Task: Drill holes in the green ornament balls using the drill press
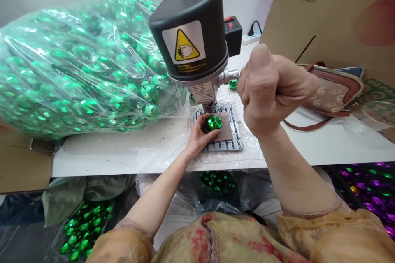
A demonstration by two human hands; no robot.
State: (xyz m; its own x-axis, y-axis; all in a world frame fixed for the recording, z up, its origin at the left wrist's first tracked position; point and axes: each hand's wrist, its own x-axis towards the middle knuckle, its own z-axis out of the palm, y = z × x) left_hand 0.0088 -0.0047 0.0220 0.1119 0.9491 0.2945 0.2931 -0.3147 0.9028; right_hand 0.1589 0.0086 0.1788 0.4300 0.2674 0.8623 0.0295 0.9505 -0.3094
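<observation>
A shiny green faceted ball (214, 122) sits on a brown square board (226, 131) under the chuck of a black-topped bench drill press (189, 28). The fingers and thumb of my left hand (199, 133) curl around the ball's left side, pressing it to the board. Beneath the board lies a slotted grey metal base plate (238, 141), strewn with dark shavings. To the right of the drill head, my right hand (270, 90) is closed in a fist at the feed lever (228, 77); the grip itself is mostly hidden by the fingers.
A big clear bag of green balls (83, 70) fills the table's left side. At right stand a handbag (330, 90) and a cardboard box (336, 16). Below the table edge are more green balls (217, 181), a container of green balls (86, 228) and purple ones (373, 193).
</observation>
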